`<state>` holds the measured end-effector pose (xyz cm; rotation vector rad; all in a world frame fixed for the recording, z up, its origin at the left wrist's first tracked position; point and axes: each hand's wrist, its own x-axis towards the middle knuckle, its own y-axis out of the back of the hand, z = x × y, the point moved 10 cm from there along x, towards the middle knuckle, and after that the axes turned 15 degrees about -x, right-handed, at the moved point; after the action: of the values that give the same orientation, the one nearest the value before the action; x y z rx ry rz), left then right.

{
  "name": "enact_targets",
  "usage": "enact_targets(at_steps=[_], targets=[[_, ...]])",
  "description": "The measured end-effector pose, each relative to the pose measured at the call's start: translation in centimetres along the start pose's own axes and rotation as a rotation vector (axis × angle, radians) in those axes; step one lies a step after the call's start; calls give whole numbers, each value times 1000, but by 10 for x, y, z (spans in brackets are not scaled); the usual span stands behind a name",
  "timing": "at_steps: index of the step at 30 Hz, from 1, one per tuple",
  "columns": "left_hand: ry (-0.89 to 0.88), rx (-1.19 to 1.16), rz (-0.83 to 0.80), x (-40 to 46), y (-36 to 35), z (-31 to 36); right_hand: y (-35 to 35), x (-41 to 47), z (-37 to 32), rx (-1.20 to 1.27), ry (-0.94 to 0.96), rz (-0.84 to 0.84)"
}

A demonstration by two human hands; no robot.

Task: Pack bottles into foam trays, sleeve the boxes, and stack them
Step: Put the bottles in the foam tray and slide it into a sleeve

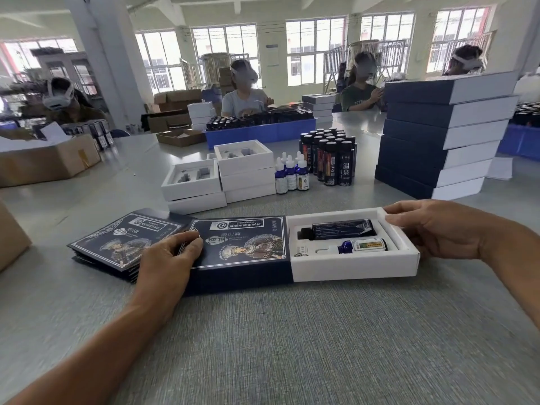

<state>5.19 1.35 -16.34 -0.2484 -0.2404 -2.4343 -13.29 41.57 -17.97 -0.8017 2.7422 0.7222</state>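
Note:
A white foam-tray box (353, 266) lies in front of me, its left end inside a dark blue printed sleeve (242, 247). In the tray lie a black bottle (340, 229) and a small blue dropper bottle (359, 246). My left hand (172, 258) grips the sleeve's left end, fingers curled over its top. My right hand (438, 229) holds the box's right end, fingers over the far corner. Flat sleeves (117, 244) are piled to the left.
Empty white trays (245, 168) are stacked behind, beside blue dropper bottles (290, 175) and black bottles (330, 159). A tall stack of sleeved boxes (438, 135) stands at the right. A cardboard box (43, 162) sits far left. Other people work across the table.

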Motion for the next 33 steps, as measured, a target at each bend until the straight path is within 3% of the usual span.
enact_targets(at_steps=[3, 6, 8, 12, 15, 21, 25, 28, 33], targets=[[-57, 125, -27, 2, -4, 5, -7, -1, -10, -86, 32, 34], [-39, 197, -88, 3, -11, 4, 0, -2, -21, -453, 41, 256], [-49, 242, -134, 0, -18, 6, -10, -5, -31, -490, 72, 316], [-60, 239, -229, -11, -41, 9, -74, -9, -50, -203, 167, 84], [-27, 258, -272, -15, -49, 8, -121, -12, -68, -198, 258, -68], [-56, 285, -318, -18, -57, 10, -112, -16, -72, -363, 206, 136], [-94, 293, -380, -29, -74, 18, -102, -20, -75, -676, 190, 266], [-157, 295, -429, -38, -89, 27, -94, -26, -72, -840, 170, 232], [-195, 192, -495, -36, -110, 34, -78, -38, -61, -842, 97, 193]])
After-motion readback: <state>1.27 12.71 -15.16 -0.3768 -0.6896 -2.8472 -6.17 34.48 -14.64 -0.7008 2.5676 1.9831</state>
